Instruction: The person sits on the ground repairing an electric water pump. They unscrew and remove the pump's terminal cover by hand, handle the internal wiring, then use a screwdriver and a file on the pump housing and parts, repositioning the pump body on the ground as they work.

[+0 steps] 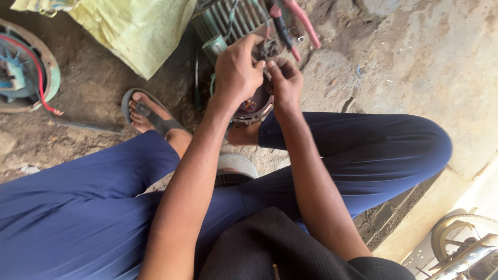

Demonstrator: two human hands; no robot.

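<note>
You are working on a green ribbed electric motor (pixel 228 21) that is lying on the dirt ground (pixel 93 83) just ahead of your knees, its open round end (pixel 254 106) showing coppery windings and facing back toward you. Your left hand (pixel 236 70) is reaching over that open end with its fingers curled down around a small dark cluster of wires (pixel 270 49) at the rim, pinching it closed. Your right hand (pixel 285 83) is sitting just beside it, thumb and fingertips pressing together on the same cluster, so both hands are touching at the wires; how much of the cluster each hand is really gripping is hidden behind the knuckles. Red and black leads (pixel 290 26) are running up and away from the motor's top. Your legs in blue trousers (pixel 363 150) are folding around the motor on both sides, and your left foot in a dark sandal (pixel 150 114) is resting on the ground just left of it. A yellow-green woven sack (pixel 140 31) is lying behind the motor to the left. Well apart at the left edge, a round teal housing (pixel 26 67) with a red wire is sitting on the dirt. A spoked wheel (pixel 467 238) is showing at the lower right corner.
</note>
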